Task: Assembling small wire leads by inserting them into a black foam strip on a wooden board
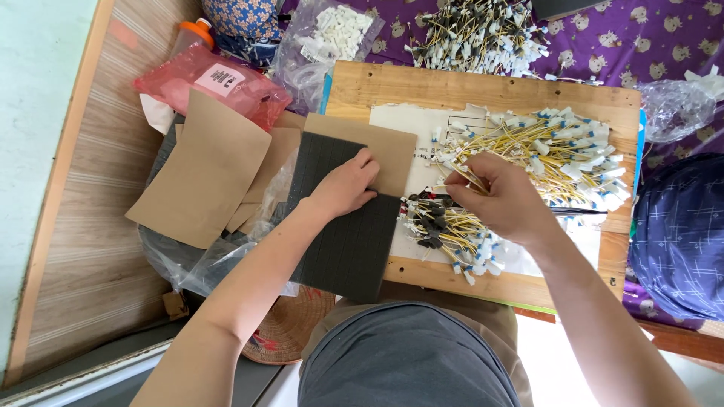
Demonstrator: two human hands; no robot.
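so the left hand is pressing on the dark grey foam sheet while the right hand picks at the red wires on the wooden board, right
Not quite: the wires are yellow, not red, as the head view shows. The left hand does rest on the dark grey foam sheet, and the right hand picks at them on the wooden board.

Wooden board: bare strip along far edge; yellow wire bundles crowd right side; dark foam sheet overhangs left edge.

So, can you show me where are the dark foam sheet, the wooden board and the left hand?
dark foam sheet (348,245), head view, lower middle of its surface.
wooden board (377,87), head view, bare top-left corner.
left hand (345,185), head view, back of hand.
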